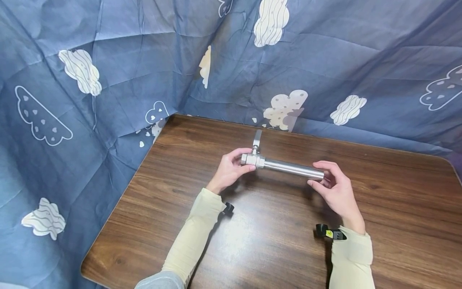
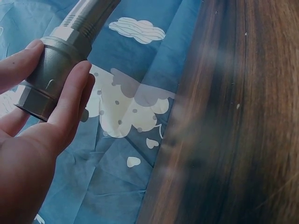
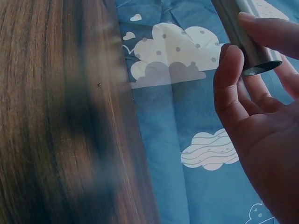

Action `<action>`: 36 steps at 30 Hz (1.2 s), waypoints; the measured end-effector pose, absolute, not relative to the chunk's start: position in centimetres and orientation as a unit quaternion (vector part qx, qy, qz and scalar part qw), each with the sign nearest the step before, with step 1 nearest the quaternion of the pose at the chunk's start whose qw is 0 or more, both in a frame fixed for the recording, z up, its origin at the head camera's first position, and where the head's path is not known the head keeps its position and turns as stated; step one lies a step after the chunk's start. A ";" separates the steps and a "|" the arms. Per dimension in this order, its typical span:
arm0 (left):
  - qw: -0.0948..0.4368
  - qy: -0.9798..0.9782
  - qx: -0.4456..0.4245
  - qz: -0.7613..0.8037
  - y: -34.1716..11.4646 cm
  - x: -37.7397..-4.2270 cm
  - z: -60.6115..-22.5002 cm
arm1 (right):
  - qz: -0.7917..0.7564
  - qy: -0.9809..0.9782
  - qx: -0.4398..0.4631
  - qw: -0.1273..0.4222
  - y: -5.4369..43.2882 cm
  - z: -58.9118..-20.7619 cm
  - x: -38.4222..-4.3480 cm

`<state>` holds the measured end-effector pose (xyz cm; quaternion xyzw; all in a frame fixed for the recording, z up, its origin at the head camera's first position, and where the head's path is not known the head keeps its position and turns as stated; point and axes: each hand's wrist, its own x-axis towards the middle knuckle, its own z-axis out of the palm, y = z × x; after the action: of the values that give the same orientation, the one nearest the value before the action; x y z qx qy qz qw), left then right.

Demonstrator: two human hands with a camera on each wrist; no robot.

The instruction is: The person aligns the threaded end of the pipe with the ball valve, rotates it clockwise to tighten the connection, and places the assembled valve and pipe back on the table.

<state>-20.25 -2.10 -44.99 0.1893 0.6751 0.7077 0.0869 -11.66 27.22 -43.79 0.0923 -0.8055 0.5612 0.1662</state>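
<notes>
A silver ball valve [image 1: 251,159] is joined to a straight metal pipe [image 1: 294,168], the pair lying across the view above the table. The valve's flat lever [image 1: 257,139] points away toward the back edge. My left hand [image 1: 231,166] grips the valve body between thumb and fingers; the left wrist view shows threads on the pipe [image 2: 88,23] where it meets the valve. Round the pipe's free end curls my right hand [image 1: 337,188], thumb on the near side and fingers on the far side. In the right wrist view the open pipe end [image 3: 254,51] sits between those fingertips.
Below lies a brown wood-grain table [image 1: 274,249] with rounded corners. A blue curtain [image 1: 144,72] with cloud prints hangs behind it and along its left side. A black strap device [image 1: 330,233] sits at my right wrist, another [image 1: 228,208] at my left.
</notes>
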 end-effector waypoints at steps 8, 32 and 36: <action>0.091 0.674 0.188 0.709 -2.1 -20.2 -44.8 | 0.591 -0.781 0.110 0.166 26.4 -42.6 -11.1; 0.094 0.662 0.186 0.720 -2.0 -20.2 -44.9 | 0.563 -0.806 0.088 0.158 26.8 -42.5 -11.1; 0.091 0.664 0.186 0.718 -2.1 -20.1 -44.9 | 0.560 -0.811 0.080 0.153 26.8 -42.5 -11.1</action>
<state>-20.11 -2.06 -44.90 0.1863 0.6642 0.7181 0.0915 -11.12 26.85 -42.53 0.0805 -0.8105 0.5597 0.1526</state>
